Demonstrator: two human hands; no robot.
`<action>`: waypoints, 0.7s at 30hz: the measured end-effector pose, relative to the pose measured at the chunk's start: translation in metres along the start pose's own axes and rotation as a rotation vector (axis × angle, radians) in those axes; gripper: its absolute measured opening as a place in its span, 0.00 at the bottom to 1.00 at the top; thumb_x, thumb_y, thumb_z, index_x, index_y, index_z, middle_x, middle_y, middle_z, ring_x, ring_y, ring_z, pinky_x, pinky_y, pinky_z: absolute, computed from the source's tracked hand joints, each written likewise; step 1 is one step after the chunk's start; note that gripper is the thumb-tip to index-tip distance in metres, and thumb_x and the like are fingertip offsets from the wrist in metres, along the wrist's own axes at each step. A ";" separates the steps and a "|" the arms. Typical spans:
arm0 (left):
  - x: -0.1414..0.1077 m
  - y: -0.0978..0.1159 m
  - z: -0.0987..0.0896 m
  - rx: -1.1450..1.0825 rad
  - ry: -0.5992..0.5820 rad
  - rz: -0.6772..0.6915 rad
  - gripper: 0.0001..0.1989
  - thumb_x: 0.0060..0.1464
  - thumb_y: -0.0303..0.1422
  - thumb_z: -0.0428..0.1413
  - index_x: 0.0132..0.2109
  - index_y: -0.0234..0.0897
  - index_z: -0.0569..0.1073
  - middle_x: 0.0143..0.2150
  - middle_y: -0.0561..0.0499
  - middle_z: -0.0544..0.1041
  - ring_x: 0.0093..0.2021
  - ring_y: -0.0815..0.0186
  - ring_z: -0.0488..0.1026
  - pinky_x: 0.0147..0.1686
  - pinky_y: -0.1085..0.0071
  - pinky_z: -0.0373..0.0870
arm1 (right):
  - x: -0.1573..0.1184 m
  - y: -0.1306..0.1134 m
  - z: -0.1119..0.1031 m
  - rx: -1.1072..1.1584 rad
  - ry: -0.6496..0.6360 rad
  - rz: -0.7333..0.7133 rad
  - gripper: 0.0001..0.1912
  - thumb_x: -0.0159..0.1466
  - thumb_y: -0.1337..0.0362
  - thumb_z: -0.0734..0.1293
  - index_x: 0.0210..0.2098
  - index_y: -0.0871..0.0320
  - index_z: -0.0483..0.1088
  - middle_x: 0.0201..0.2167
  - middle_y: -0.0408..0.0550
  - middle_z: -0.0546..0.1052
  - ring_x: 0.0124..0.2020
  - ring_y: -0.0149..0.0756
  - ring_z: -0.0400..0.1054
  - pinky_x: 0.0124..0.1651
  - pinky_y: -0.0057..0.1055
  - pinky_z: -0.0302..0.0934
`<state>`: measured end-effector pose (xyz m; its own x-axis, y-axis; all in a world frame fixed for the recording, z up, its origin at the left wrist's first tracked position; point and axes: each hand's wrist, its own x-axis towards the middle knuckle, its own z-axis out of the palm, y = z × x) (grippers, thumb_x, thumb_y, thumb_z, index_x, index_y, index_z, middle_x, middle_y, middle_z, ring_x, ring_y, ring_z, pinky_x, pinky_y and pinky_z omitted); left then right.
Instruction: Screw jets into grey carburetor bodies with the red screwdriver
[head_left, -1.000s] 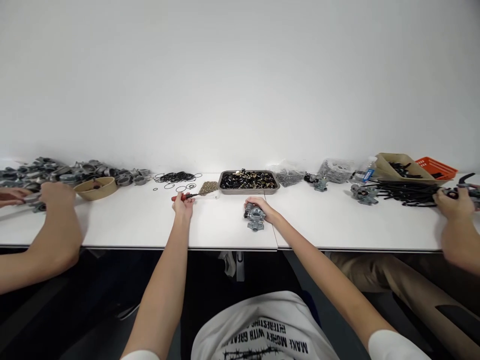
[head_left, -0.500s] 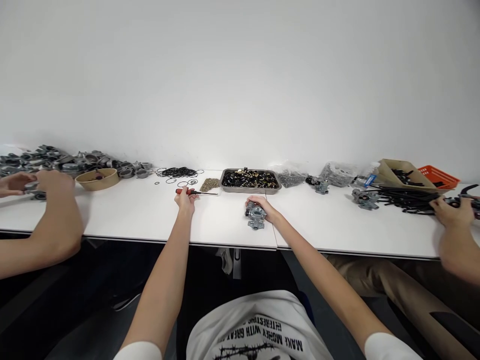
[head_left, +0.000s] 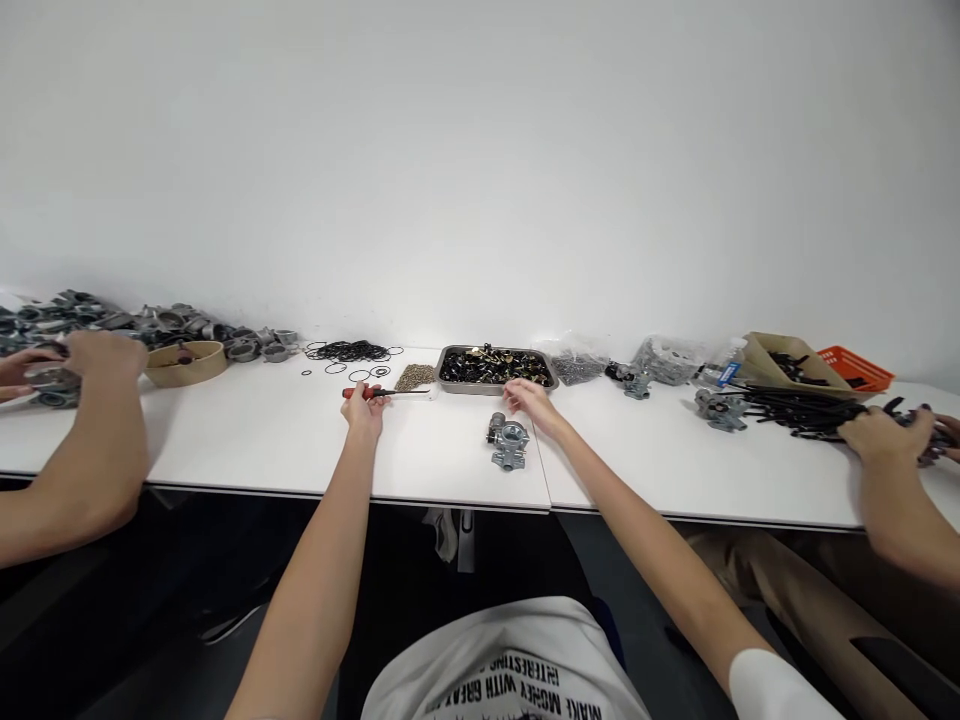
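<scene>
The carburetor [head_left: 510, 444] lies on the counter [head_left: 435, 455], long axis toward the wearer, just bodyward of the nearer right hand [head_left: 531, 402], whose grip is parted, while the left hand [head_left: 364, 410] clamps a screwdriver [head_left: 387, 391] pointing right

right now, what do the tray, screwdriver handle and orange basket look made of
Tray: metal, perhaps steel, satiny grey, by its faintly shiny rim. Screwdriver handle: likely plastic, smooth-looking, from its solid red colour. Orange basket: probably plastic, fairly matte, given even colour and slotted side.
</scene>
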<state>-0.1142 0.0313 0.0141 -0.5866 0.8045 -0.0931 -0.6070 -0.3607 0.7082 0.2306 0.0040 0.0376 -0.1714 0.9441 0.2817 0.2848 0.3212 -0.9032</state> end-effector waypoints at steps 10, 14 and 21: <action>0.000 -0.001 -0.001 -0.071 0.018 -0.008 0.08 0.59 0.30 0.56 0.33 0.35 0.65 0.24 0.51 0.72 0.17 0.73 0.61 0.23 0.71 0.67 | 0.072 0.017 -0.086 -0.660 0.180 0.171 0.05 0.55 0.73 0.69 0.33 0.63 0.76 0.43 0.59 0.77 0.51 0.50 0.70 0.58 0.45 0.61; 0.000 -0.002 -0.002 -0.073 0.016 -0.006 0.08 0.58 0.30 0.56 0.32 0.35 0.65 0.24 0.51 0.72 0.16 0.74 0.61 0.23 0.71 0.67 | 0.082 0.030 -0.073 -0.778 0.205 0.222 0.10 0.56 0.71 0.71 0.38 0.65 0.77 0.55 0.68 0.70 0.60 0.60 0.62 0.62 0.52 0.54; 0.000 -0.003 -0.001 -0.068 0.014 -0.016 0.08 0.59 0.30 0.55 0.32 0.35 0.65 0.24 0.50 0.72 0.17 0.73 0.62 0.22 0.71 0.66 | 0.090 0.024 -0.071 -0.683 0.230 0.195 0.06 0.59 0.70 0.67 0.33 0.65 0.77 0.44 0.65 0.77 0.54 0.54 0.68 0.59 0.49 0.59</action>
<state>-0.1136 0.0319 0.0112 -0.5836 0.8040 -0.1140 -0.6509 -0.3792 0.6577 0.2895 0.1017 0.0643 0.1230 0.9563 0.2652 0.8251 0.0499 -0.5628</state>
